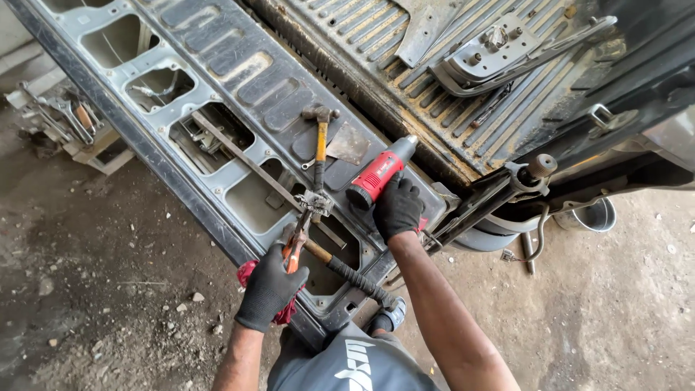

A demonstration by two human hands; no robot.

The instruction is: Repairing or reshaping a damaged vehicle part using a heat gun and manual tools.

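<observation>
Red-bodied power tool (378,175) gripped in my gloved right hand (397,208), long axis running far-right toward the truck bed; my left hand (269,288), near-left, is closed on orange-handled pliers (298,239) clamping a latch bracket (316,203) on the grey tailgate (217,72).

Painted sheet-metal tailgate (239,80) — dull grey, scuffed, stamped with ribs. Rusty, grimy corrugated steel on the truck bed (376,43). Glossy red plastic on the power tool (378,176), bare metal at its nose. Black knit cloth gloves on left hand (270,286) and right hand (397,208). Worn wooden hammer (321,141) handle — dark steel head. Rough, dusty concrete floor (94,289).
</observation>
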